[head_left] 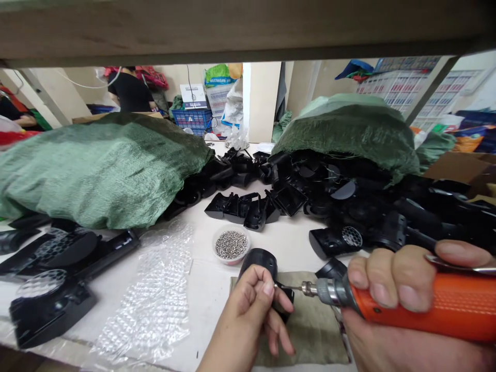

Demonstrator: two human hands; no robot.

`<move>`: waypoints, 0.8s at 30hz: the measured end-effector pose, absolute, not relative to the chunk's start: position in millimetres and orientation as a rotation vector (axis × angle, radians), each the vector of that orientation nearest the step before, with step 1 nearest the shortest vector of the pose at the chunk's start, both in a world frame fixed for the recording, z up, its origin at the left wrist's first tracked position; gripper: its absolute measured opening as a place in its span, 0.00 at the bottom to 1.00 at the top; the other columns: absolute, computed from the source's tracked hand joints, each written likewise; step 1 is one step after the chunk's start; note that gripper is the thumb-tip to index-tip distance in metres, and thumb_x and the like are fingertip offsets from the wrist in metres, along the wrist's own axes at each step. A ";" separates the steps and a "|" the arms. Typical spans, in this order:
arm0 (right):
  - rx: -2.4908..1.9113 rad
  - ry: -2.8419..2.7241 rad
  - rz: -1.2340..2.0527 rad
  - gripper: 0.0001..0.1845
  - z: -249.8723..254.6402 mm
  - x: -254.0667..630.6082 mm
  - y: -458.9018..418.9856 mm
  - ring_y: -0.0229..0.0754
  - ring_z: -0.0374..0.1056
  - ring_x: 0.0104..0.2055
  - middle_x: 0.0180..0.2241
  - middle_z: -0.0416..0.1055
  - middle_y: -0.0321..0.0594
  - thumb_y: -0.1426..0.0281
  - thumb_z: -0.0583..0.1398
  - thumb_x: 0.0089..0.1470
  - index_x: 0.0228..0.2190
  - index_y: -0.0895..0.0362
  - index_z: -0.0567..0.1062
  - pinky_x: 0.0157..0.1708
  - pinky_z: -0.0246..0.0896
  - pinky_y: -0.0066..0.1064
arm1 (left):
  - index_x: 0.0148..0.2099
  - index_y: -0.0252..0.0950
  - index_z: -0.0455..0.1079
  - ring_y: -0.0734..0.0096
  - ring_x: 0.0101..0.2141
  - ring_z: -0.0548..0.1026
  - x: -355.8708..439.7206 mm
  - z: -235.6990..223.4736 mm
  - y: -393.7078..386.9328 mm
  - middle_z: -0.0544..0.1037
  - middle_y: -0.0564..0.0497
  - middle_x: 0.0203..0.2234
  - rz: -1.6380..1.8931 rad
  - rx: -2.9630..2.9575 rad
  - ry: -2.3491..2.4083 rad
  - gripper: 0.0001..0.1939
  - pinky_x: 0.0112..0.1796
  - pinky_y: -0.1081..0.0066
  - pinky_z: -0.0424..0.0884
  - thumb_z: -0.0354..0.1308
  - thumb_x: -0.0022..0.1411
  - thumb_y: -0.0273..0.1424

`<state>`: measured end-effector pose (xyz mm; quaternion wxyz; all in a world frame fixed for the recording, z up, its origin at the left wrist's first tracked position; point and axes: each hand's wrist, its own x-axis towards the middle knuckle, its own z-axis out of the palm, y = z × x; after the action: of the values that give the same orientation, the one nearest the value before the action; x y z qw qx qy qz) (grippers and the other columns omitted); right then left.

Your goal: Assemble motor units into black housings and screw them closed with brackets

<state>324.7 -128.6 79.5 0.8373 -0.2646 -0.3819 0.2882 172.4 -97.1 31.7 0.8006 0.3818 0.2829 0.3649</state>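
Observation:
My right hand (403, 281) is wrapped around an orange electric screwdriver (461, 307), whose bit points left; a thin metal strip lies along its top under my fingers. My left hand (253, 310) pinches with thumb and index finger at the bit's tip. A tiny shiny piece, seemingly a screw (275, 285), shows there; the other fingers hang loosely bent. Behind and beneath this hand rests a black plastic housing (260, 257), partly hidden by the fingers, on a drab cloth mat (318, 336). Just beyond it stands a small round tub (222, 262) full of silver screws (232, 244).
More black housings (251, 209) lie in the middle, and a large pile (360, 206) spreads right. Green woven sacks (96, 170) cover parts at both sides. Clear bubble wrap (155, 299) lies left. A shelf beam (248, 33) crosses overhead. Another person (134, 90) is at the back left.

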 end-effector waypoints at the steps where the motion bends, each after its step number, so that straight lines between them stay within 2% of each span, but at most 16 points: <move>1: -0.511 -0.819 0.606 0.18 78.9 324.7 -127.7 0.33 0.55 0.19 0.17 0.57 0.29 0.52 0.53 0.54 0.38 0.50 0.71 0.23 0.60 0.31 | 0.33 0.38 0.54 0.81 0.14 0.74 174.4 28.5 -98.7 0.76 0.56 0.27 0.769 0.774 0.576 0.16 0.10 0.87 0.59 0.56 0.61 0.41; 4: -0.448 -0.876 0.619 0.18 78.7 324.3 -125.4 0.34 0.56 0.18 0.17 0.58 0.29 0.53 0.55 0.52 0.38 0.52 0.72 0.20 0.60 0.30 | 0.33 0.39 0.54 0.80 0.13 0.72 178.5 21.7 -102.5 0.76 0.57 0.27 0.737 0.678 0.507 0.18 0.07 0.87 0.59 0.59 0.59 0.42; 9: -0.445 -0.876 0.634 0.19 81.3 322.5 -128.5 0.34 0.58 0.19 0.18 0.61 0.29 0.52 0.56 0.51 0.38 0.52 0.72 0.22 0.63 0.31 | 0.35 0.37 0.57 0.84 0.13 0.72 177.7 19.8 -104.5 0.75 0.56 0.26 0.732 0.657 0.447 0.11 0.08 0.89 0.60 0.54 0.65 0.37; 17: -0.426 -0.795 0.667 0.17 87.7 317.1 -131.6 0.34 0.60 0.18 0.17 0.63 0.29 0.54 0.60 0.49 0.36 0.53 0.73 0.21 0.63 0.30 | 0.33 0.37 0.56 0.84 0.13 0.71 180.0 19.6 -108.5 0.76 0.54 0.26 0.703 0.626 0.388 0.13 0.08 0.90 0.59 0.56 0.63 0.36; 21: -0.413 -0.775 0.679 0.17 89.7 313.5 -131.4 0.35 0.60 0.17 0.16 0.65 0.30 0.55 0.61 0.48 0.35 0.54 0.73 0.20 0.64 0.30 | 0.33 0.38 0.55 0.85 0.11 0.68 183.3 13.9 -108.0 0.75 0.56 0.22 0.692 0.612 0.435 0.19 0.09 0.89 0.55 0.61 0.57 0.42; 24: -0.423 -0.751 0.654 0.16 91.4 313.0 -131.7 0.35 0.60 0.16 0.15 0.65 0.31 0.56 0.62 0.46 0.33 0.54 0.74 0.18 0.63 0.30 | 0.34 0.40 0.55 0.83 0.09 0.64 178.0 17.1 -110.7 0.74 0.56 0.22 0.664 0.803 0.601 0.21 0.07 0.86 0.49 0.54 0.58 0.52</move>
<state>313.0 -131.7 91.4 0.8571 -0.2013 -0.3576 0.3112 178.0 -110.7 17.1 0.8246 0.3777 0.2826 0.3124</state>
